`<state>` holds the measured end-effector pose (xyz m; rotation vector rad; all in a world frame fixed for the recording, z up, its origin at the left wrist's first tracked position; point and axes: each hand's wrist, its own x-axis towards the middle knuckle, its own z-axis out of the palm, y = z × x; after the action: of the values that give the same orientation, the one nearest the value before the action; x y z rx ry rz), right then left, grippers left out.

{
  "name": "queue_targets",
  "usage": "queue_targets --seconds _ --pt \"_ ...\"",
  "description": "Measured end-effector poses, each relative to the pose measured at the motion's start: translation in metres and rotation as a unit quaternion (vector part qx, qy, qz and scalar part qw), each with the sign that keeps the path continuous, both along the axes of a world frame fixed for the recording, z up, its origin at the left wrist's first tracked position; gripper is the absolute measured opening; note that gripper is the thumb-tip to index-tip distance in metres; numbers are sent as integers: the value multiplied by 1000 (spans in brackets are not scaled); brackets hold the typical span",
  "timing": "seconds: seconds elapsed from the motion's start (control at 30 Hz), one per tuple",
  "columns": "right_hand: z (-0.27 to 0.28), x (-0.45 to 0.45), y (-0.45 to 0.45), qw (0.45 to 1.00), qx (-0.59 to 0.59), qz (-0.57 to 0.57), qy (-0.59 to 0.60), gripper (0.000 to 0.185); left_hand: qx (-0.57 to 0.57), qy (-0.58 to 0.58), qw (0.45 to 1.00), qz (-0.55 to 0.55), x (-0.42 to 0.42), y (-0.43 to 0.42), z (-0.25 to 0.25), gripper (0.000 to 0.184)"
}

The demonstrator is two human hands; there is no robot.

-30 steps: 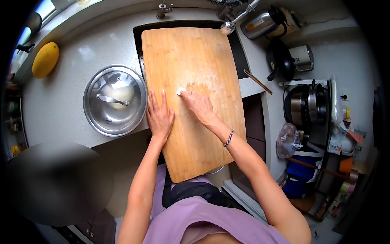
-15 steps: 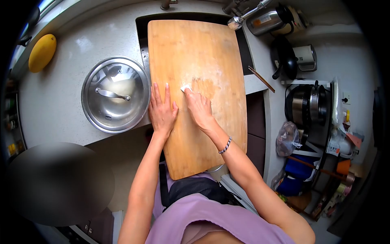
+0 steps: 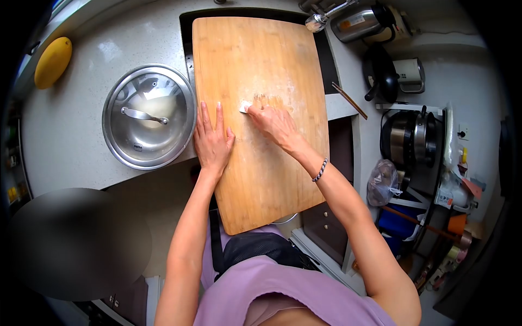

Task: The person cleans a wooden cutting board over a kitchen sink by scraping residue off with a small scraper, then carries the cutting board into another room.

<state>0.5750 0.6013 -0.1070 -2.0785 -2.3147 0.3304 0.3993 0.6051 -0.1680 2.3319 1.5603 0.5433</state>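
Note:
A large wooden board lies across the sink opening, with white powdery smears around its middle. My left hand rests flat near the board's left edge, fingers spread. Pinched in my right hand is a small white piece, which touches the board. Just right of that piece is a darker, damp-looking patch. A steel bowl with a glass lid stands left of the board; something pale shows through the lid.
A yellow fruit lies at the far left of the counter. Chopsticks rest right of the board. Beyond them are a steel jug, a black pan and a rack with pots. The faucet head hangs over the board's top right corner.
The whole view has shifted, so board and bowl appear higher. My right hand has shifted slightly over the board, its forearm angled further right, still pinching the white piece. My left hand stays flat.

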Motion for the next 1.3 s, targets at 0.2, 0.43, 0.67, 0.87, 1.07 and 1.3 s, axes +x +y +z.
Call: queue_targets --seconds 0.2,0.43,0.67,0.87,1.07,1.3 --pt "-1 -2 2 1000 -18 -10 -10 9 12 23 1000 -1 1 -2 -1 63" --pt "-4 -10 4 999 15 -40 7 9 33 25 999 -2 3 -5 -2 60" --pt "-6 -13 -3 998 34 -43 15 7 45 25 999 -7 2 -4 -1 63" --pt "-3 -20 -11 999 27 -33 1 8 38 26 999 -1 3 -2 -2 63" --pt "-5 -28 -10 998 18 -63 6 8 46 34 998 3 3 -2 -3 63" --pt "-14 -35 -12 990 48 -129 -25 7 43 19 999 2 2 -4 -2 62"
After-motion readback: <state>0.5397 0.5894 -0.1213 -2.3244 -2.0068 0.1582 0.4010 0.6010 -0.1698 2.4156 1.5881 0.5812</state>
